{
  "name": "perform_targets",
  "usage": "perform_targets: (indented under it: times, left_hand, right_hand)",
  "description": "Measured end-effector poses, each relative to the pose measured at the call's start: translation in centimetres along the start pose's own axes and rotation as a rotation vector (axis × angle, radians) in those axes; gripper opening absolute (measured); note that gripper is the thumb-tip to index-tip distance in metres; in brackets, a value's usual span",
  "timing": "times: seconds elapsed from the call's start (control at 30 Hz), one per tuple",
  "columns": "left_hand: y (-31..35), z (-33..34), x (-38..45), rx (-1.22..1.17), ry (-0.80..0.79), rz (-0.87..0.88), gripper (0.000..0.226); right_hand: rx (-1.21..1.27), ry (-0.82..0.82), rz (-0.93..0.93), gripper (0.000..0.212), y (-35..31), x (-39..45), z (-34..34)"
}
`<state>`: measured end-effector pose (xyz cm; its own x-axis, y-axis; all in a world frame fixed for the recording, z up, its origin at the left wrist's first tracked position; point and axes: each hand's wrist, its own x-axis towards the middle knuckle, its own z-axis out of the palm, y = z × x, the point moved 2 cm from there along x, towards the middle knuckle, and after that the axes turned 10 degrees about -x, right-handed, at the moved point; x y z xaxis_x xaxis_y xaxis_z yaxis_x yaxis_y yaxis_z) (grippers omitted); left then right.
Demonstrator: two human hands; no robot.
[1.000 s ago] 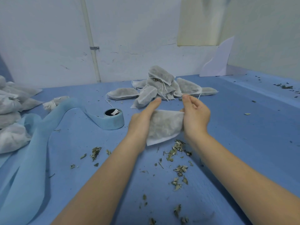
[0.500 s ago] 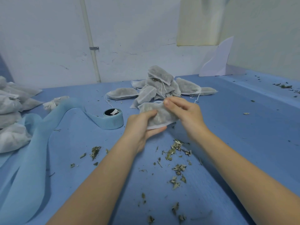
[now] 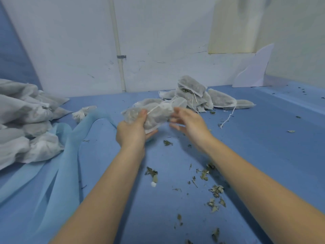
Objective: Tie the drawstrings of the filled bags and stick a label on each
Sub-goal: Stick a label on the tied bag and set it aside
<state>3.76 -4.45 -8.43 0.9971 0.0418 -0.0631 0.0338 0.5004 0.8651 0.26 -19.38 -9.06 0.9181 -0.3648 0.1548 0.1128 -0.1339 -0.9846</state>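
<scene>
1. Bench point(image 3: 263, 155), blue-topped, fills the lower frame, with a white wall behind it.
2. The left hand point(image 3: 131, 132) at centre frame grips a filled bag point(image 3: 154, 115), thumb laid over its top and fingers curled beneath it.
3. The bag is held up off the bench, its gathered neck pointing right, with a white drawstring point(image 3: 154, 108) crossing its upper face.
4. The right hand point(image 3: 190, 124) sits just right of the bag's neck, blurred; its fingers are spread and loosely bent, and whether they pinch the string cannot be told.
5. A heap of filled bags point(image 3: 202, 95) lies behind the hands, right of centre, loose strings trailing from it.
6. Another pile of bags point(image 3: 22, 124) sits at the left edge.
7. A pale blue ribbon of label backing point(image 3: 58, 164) runs from centre left down to the lower left corner.
8. Dried leaf scraps point(image 3: 214, 191) are scattered over the bench between and around the forearms.
</scene>
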Motion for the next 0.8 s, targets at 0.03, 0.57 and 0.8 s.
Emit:
perform_targets:
  times: [0.03,0.57,0.8]
  left_hand:
    - [0.4,-0.5,0.6,0.001,0.046,0.028,0.038]
    - [1.0,-2.7,3.4,0.287,0.202,0.288,0.039]
    - [1.1,-1.8,3.7,0.44,0.159,0.239,0.046]
  right_hand:
    - [-0.163,-0.038,-0.001,0.031,0.6,0.5,0.7]
    - [-0.863,-0.212,-0.199,0.054,1.4,3.6,7.1]
    - [-0.618,-0.197,-0.083,0.078,1.6,1.0,5.4]
